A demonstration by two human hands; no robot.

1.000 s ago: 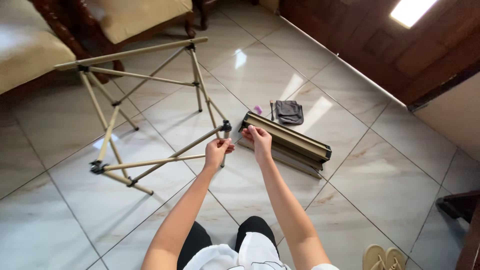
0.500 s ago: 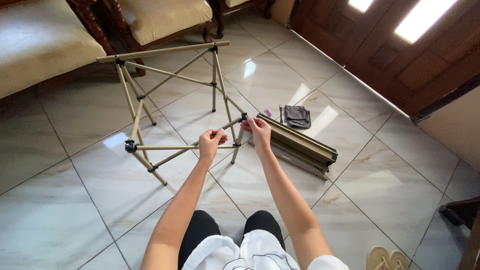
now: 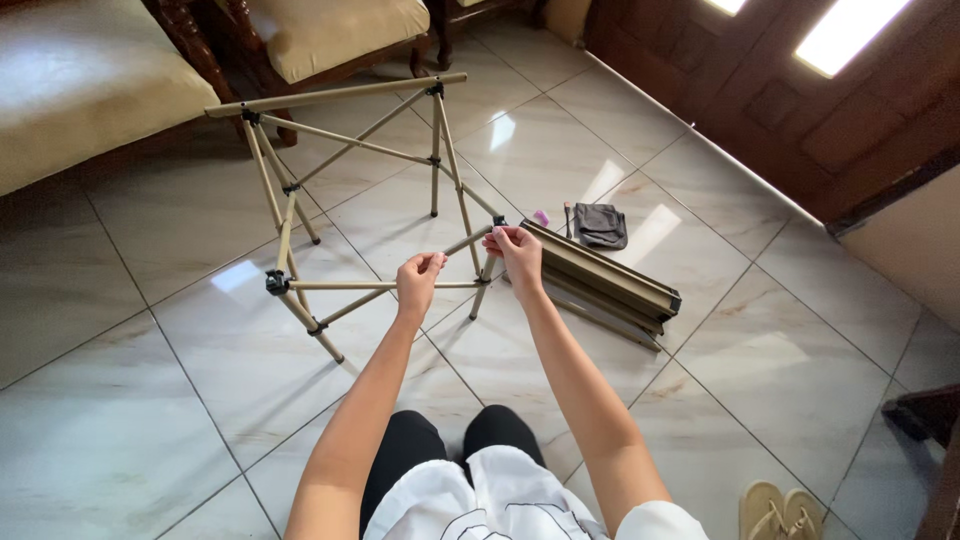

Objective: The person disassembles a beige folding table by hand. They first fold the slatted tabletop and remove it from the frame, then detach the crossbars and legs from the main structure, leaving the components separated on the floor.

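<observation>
A folding frame [image 3: 350, 150] of tan metal rods with black joints stands on the tiled floor in front of me. My left hand [image 3: 418, 282] pinches the near horizontal rod close to its right end. My right hand [image 3: 517, 255] grips the frame's near right corner by a black joint. A bundle of folded tan slats [image 3: 610, 280] lies on the floor just right of my right hand. My knees in black trousers show at the bottom.
A small grey pouch [image 3: 600, 224] and a tiny purple piece [image 3: 543, 217] lie beyond the slats. Cushioned wooden chairs [image 3: 320, 30] stand at the back left. A dark wooden door [image 3: 800, 90] is at the right. Sandals [image 3: 780, 512] rest at the lower right.
The view has shifted so the frame and slats sit further right and closer. Both hands stay at the frame's near right corner, the left now slightly further left on the rod.
</observation>
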